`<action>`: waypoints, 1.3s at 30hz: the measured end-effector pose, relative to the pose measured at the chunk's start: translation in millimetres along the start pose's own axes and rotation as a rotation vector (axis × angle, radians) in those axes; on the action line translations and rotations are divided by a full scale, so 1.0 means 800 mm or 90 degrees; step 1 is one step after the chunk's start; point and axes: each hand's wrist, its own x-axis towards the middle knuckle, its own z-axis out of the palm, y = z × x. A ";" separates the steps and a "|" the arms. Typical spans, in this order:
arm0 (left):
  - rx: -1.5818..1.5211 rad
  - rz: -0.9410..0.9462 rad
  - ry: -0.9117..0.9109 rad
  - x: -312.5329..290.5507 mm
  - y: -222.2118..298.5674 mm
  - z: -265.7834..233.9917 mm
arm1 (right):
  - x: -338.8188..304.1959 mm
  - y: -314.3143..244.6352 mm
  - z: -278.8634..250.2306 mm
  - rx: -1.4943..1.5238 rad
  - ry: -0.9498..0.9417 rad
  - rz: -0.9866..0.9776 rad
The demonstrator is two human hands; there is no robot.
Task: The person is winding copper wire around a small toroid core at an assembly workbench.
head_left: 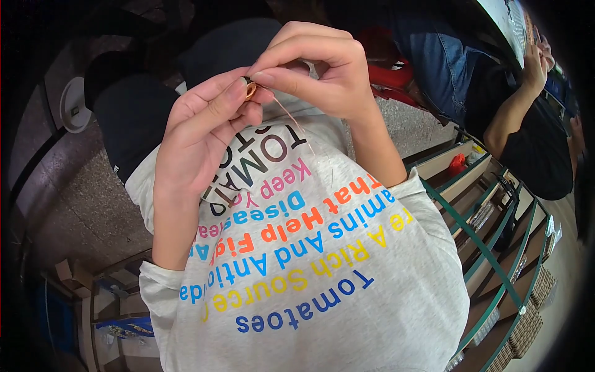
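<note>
Held up in front of my printed grey shirt (pixel 347 248) is a small copper-coloured ring coil (pixel 250 92) with a dark patch on its upper edge. My left hand (pixel 204 115) pinches it between thumb and fingers. The thumb and forefinger of my right hand (pixel 316 68) are pressed together at the coil's top edge; what lies between them is hidden. A thin copper-coloured wire (pixel 286 111) trails from beside the coil down across the shirt, its far end too faint to follow.
At the right, a co-worker's hand and forearm (pixel 527 87) reach over a bench. Below them stands a green-framed rack (pixel 477 239) with trays of parts. A red stool (pixel 392 75) is behind my right wrist. Cardboard boxes (pixel 73 276) sit at the lower left, a white round object (pixel 75 105) above.
</note>
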 end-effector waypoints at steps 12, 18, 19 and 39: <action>0.002 0.004 -0.005 0.000 -0.001 -0.004 | 0.003 0.001 0.000 -0.005 -0.016 -0.025; 0.010 0.010 -0.009 -0.002 -0.001 -0.003 | 0.003 0.001 -0.002 0.043 0.005 0.004; 0.008 0.008 -0.012 -0.003 -0.001 -0.003 | 0.002 0.001 -0.003 0.060 0.012 0.015; -0.019 0.062 -0.020 -0.012 0.030 0.000 | -0.005 -0.011 0.012 0.058 0.071 0.062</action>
